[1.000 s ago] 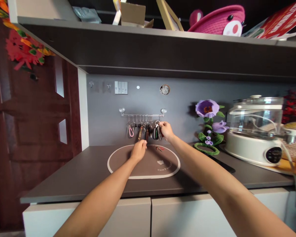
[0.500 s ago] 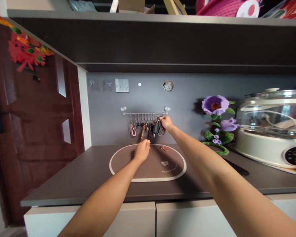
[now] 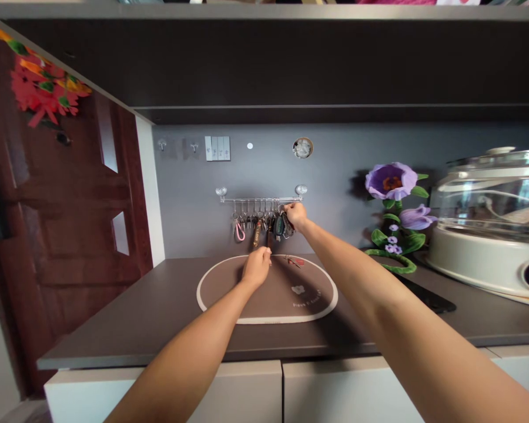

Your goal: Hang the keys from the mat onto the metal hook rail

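At the right end of a clear wall rail (image 3: 261, 200), my right hand (image 3: 296, 216) is closed in a pinch at the top of a key ring (image 3: 282, 209). Dark car keys (image 3: 279, 228) hang just below and left of those fingers. Lower down, my left hand (image 3: 256, 266) is curled above the mat (image 3: 229, 302); whatever it may hold is hidden. A brown lettered strap (image 3: 257, 234) hangs right above it. Several other keys hang along the rail, with a pink loop (image 3: 240, 232) toward the left. A red-and-metal bunch of keys (image 3: 295, 261) lies on the mat's back edge.
Purple crocheted flowers (image 3: 391, 182) stand at right, beside a clear-lidded white appliance (image 3: 480, 258). A black flat object (image 3: 427, 294) lies before them. Overhead runs a dark shelf (image 3: 264, 64). A brown door (image 3: 70, 258) is at left.
The view has tipped slightly downward, so less of the shelf top shows. Both hands stay nearly where they were, the right at the rail's end and the left above the mat.
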Action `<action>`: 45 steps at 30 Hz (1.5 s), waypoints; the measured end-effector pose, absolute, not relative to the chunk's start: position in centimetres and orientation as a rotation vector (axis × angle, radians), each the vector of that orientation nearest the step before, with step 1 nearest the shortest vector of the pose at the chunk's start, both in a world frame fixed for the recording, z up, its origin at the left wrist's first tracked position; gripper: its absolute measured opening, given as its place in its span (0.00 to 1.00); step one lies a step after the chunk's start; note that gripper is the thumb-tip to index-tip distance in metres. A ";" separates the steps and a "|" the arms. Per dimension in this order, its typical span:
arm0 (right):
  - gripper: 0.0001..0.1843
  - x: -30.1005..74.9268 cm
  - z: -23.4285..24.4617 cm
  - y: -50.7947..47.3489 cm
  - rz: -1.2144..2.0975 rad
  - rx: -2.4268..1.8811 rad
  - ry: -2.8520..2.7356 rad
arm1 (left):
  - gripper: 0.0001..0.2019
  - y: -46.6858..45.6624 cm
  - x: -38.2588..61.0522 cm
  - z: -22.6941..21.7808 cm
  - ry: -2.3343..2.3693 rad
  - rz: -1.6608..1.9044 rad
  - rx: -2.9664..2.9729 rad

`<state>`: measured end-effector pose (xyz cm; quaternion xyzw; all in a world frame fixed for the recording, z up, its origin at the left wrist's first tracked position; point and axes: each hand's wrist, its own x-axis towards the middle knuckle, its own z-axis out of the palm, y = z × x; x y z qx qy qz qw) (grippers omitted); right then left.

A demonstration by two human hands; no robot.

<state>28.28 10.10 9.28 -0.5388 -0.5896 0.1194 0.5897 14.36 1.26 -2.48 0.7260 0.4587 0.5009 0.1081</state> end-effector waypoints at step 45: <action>0.10 33.1 -2.0 3.6 0.132 -1.639 -1.867 | 0.10 0.9 14.0 -2.8 1.257 1.180 2.328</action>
